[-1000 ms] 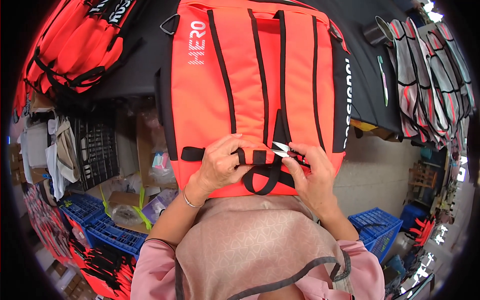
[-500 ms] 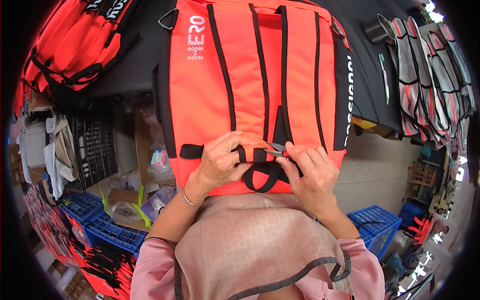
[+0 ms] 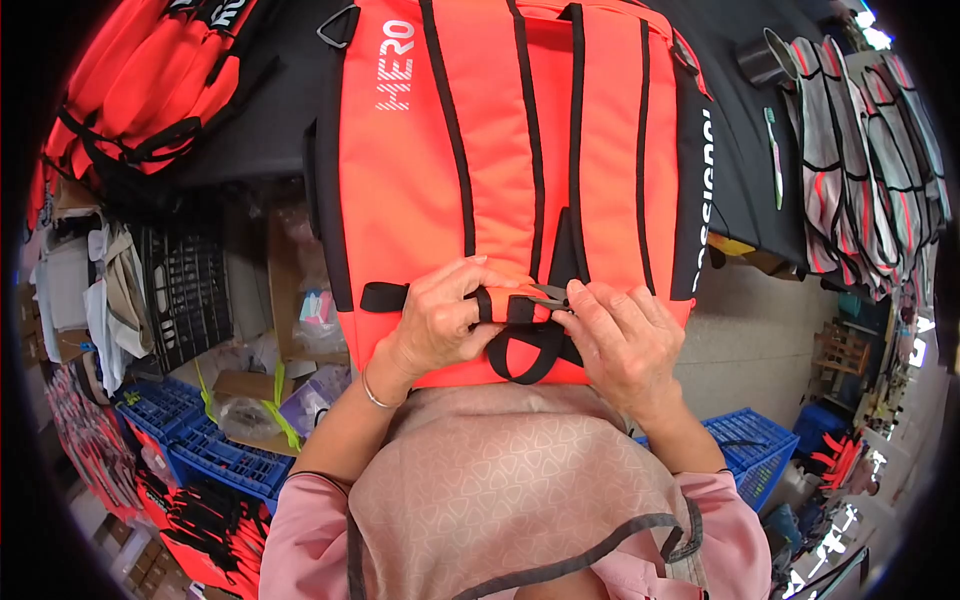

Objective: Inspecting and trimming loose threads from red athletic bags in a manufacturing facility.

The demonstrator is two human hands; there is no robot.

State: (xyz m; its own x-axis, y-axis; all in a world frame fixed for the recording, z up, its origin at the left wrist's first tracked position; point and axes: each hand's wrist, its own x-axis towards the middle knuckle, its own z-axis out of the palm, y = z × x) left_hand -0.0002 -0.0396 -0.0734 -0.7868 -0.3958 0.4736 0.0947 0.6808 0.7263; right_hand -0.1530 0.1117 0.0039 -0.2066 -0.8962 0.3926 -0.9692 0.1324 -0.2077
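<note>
A bright orange-red backpack (image 3: 405,190) with black trim lies with its padded shoulder straps (image 3: 500,150) facing up, its lower end against my apron. My left hand (image 3: 440,312) is closed on the lower end of a shoulder strap, where orange fabric meets black webbing (image 3: 518,310). In my right hand (image 3: 628,338) is a small pair of thread snips (image 3: 550,300), mostly hidden by the fingers. Their grey blades point left and lie at the edge of that strap end. Below hangs a black webbing loop (image 3: 522,378).
The backpack rests on a black-covered table (image 3: 270,130). More orange bag pieces (image 3: 150,90) are piled at the far left. At right are a toothbrush (image 3: 774,158), a dark cup (image 3: 760,60) and grey panels (image 3: 860,160). Blue crates (image 3: 235,460) stand below.
The snips have shifted slightly at the strap end, and their blades look closer together. My right hand has moved a little to the right. The left hand keeps its hold.
</note>
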